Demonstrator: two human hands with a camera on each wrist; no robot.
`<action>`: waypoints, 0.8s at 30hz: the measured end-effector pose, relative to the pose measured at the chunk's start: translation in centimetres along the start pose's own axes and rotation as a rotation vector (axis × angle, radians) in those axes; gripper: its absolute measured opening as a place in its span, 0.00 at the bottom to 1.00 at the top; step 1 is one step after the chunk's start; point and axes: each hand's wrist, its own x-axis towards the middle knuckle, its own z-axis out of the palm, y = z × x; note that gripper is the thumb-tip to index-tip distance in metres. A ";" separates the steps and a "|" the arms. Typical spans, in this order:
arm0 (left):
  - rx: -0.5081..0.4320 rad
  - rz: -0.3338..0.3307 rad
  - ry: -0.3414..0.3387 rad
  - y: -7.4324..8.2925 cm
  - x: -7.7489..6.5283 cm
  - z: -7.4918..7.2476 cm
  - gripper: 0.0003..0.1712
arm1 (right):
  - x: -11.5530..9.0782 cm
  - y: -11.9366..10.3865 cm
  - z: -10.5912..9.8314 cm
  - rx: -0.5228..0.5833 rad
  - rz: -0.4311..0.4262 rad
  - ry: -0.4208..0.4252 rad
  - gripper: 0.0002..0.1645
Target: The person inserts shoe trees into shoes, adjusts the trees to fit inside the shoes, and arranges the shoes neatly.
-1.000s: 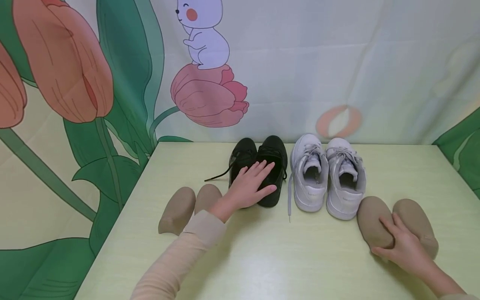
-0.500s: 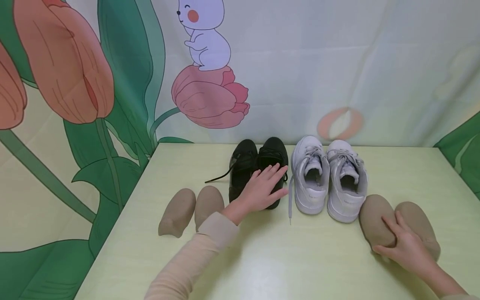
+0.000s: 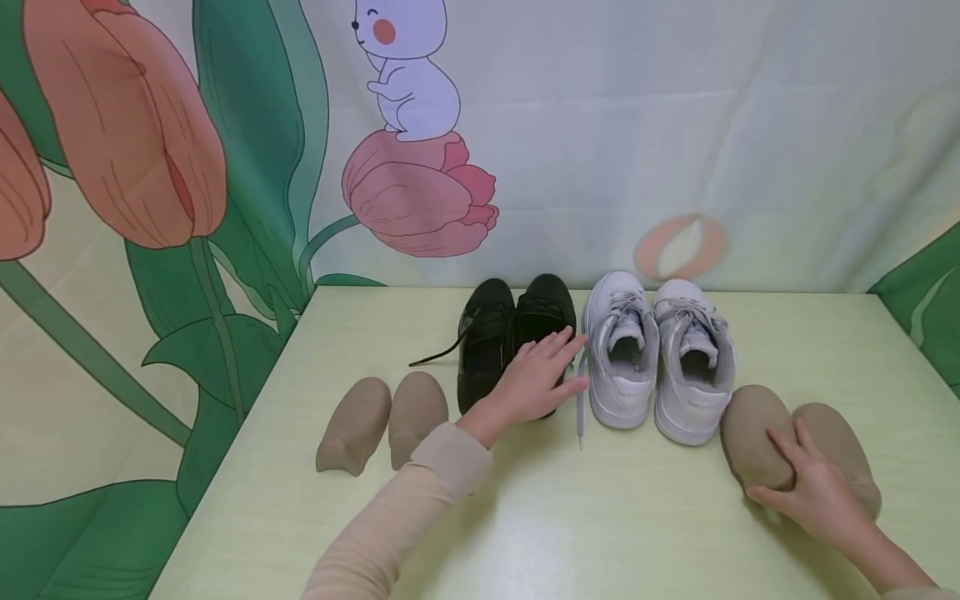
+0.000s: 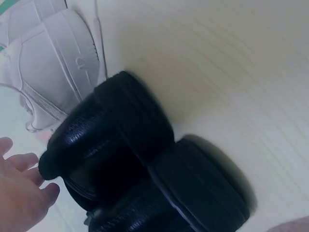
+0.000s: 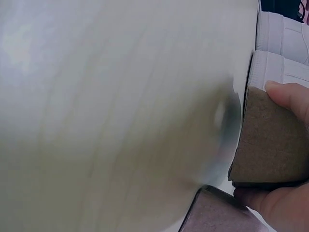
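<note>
My left hand [image 3: 531,382], fingers spread and nearly straight, is over the right shoe of a black lace-up pair [image 3: 546,293]. In the left wrist view its fingertips are right at the side of a black shoe [image 4: 87,140]. My right hand [image 3: 819,493] grips a brown shoe-shaped insert [image 3: 756,433] between thumb and fingers, round its sides. In the right wrist view the insert's blunt brown end [image 5: 273,140] shows between thumb and fingers. A matching brown insert [image 3: 838,437] lies to the right, partly behind my fingers.
White lace-up sneakers [image 3: 621,396] stand right of the black shoes, one loose lace [image 3: 580,408] hanging toward the front. Two more brown inserts [image 3: 358,425] lie at the left of the pale table [image 3: 555,533]. A printed cloth [image 3: 585,150] hangs behind the table's back edge.
My left hand has slid right across the black shoes, uncovering the left one. My right hand has moved the gripped insert slightly up and to the right.
</note>
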 end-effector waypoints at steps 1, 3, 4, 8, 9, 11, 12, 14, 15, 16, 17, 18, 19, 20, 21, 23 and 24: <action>-0.005 -0.002 -0.002 0.2 0.1 0.0 0.35 | 0.0 0.0 0.0 -0.002 0.000 0.002 0.56; -0.025 -0.002 -0.006 0.5 0.3 0.1 0.35 | 0.0 -0.1 0.0 -0.007 -0.001 0.006 0.56; -0.034 -0.001 -0.009 0.7 0.4 0.2 0.35 | 0.0 -0.1 0.0 -0.009 -0.001 0.008 0.56; -0.048 -0.006 -0.028 1.3 0.7 0.5 0.35 | -0.1 -0.1 0.1 -0.008 0.002 0.012 0.55; -0.046 -0.008 -0.032 1.4 0.8 0.5 0.35 | -0.1 -0.1 0.1 -0.006 0.002 0.013 0.55; -0.045 -0.015 -0.038 1.6 0.9 0.7 0.35 | -0.1 0.0 0.0 0.001 0.006 0.014 0.56; -0.044 -0.017 -0.040 1.7 0.9 0.7 0.35 | -0.1 0.0 0.0 0.006 0.008 0.013 0.56; -0.045 -0.020 -0.039 1.9 0.9 0.8 0.35 | 0.0 0.0 0.0 0.015 0.012 0.012 0.56; -0.048 -0.021 -0.039 2.0 1.0 0.7 0.35 | 0.0 -0.1 -0.1 0.018 0.012 0.015 0.56; -0.047 -0.019 -0.037 2.0 1.0 0.7 0.35 | 0.0 -0.1 -0.1 0.021 0.015 0.014 0.56; -0.041 -0.015 -0.035 2.1 1.0 0.7 0.34 | 0.0 -0.1 -0.1 0.023 0.016 0.013 0.56; -0.042 -0.011 -0.032 2.2 1.1 0.6 0.34 | 0.0 -0.1 -0.1 0.022 0.019 0.011 0.56; -0.043 -0.007 -0.028 2.2 1.1 0.6 0.34 | 0.0 -0.1 -0.1 0.023 0.020 0.012 0.56; -0.041 -0.004 -0.026 2.3 1.2 0.6 0.34 | 0.1 -0.1 -0.2 0.022 0.018 0.016 0.56; -0.042 0.000 -0.023 2.4 1.2 0.5 0.34 | 0.1 -0.1 -0.2 0.027 0.015 0.019 0.56; -0.044 0.002 -0.021 2.4 1.4 0.5 0.33 | 0.2 -0.1 -0.3 0.037 0.009 0.024 0.56; -0.051 0.002 -0.020 2.5 1.4 0.5 0.33 | 0.2 -0.1 -0.4 0.043 0.007 0.025 0.57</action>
